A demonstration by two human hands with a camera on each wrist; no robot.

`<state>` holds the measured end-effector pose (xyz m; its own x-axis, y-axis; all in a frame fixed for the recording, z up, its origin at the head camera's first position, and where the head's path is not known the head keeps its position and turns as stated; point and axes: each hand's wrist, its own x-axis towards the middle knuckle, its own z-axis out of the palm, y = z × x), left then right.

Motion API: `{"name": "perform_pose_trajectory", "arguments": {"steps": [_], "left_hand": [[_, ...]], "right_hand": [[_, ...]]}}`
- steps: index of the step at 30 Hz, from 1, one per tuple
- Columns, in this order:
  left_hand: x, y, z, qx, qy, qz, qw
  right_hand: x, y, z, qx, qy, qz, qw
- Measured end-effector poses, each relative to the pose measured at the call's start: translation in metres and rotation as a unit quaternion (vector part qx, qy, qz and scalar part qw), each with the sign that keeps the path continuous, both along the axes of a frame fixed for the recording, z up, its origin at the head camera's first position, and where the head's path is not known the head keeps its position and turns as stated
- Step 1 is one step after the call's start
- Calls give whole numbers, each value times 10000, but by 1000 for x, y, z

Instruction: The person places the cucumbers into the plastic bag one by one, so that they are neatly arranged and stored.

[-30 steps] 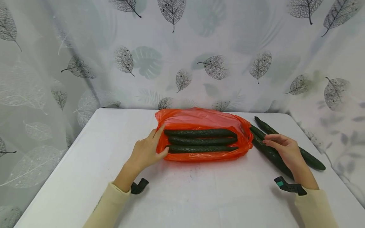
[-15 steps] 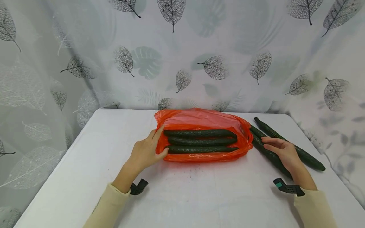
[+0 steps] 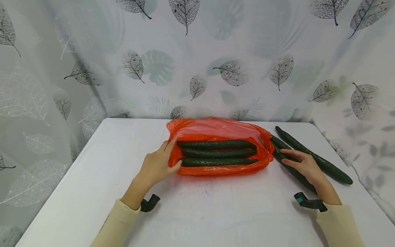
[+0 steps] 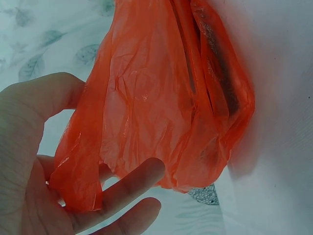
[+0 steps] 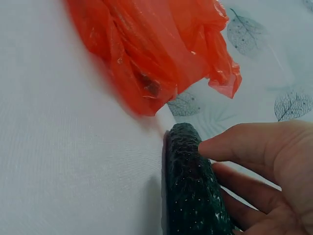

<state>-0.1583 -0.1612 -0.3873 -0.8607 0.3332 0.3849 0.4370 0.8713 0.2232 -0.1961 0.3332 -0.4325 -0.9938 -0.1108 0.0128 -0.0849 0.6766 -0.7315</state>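
In the head view, three dark green cucumbers (image 3: 216, 153) lie side by side on a red plastic bag (image 3: 213, 170). My left hand (image 3: 155, 166) is spread at the bag's left end, its fingertips at the plastic. The left wrist view shows red plastic (image 4: 142, 98) draped across my left fingers (image 4: 132, 183), which look loose. My right hand (image 3: 308, 168) hovers over or touches the nearer right-hand cucumber (image 3: 296, 173), thumb and fingers apart. In the right wrist view, the thumb of my right hand (image 5: 259, 181) overlaps a cucumber's edge (image 5: 188, 181); contact is unclear.
Another cucumber (image 3: 331, 169) lies slantwise at the right of the white table (image 3: 216, 212), beyond my right hand. A leaf-patterned curtain (image 3: 185, 61) hangs behind and beside the table.
My right hand has shifted a little to the left, and its fingers have spread slightly. The left hand, bag and cucumbers have stayed almost still.
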Motion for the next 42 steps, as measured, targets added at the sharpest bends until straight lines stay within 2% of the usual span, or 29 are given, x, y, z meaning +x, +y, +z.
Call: {"name": "perform_pose_trajectory", "arguments": {"steps": [7, 14, 22, 28, 37, 42], "left_hand": [[0, 0, -2, -28, 64, -65, 10000], [0, 0, -3, -17, 118, -38, 9999], [0, -1, -3, -21, 52, -30, 10000], [-1, 0, -3, -15, 54, -48, 10000], [-1, 3, -3, -3, 48, -44, 10000], [0, 2, -4, -6, -43, -33, 10000]], "right_hand": [[4, -5, -2, 533, 326, -46, 9980], [1, -18, -4, 1435, 764, -32, 9867], [1, -21, -10, 1412, 1216, -28, 9825], [-1, -22, -14, 1522, 1570, -31, 9758], [-1, -20, -12, 1468, 1747, -125, 9735], [1, -22, -11, 1550, 1541, -139, 9757]]}}
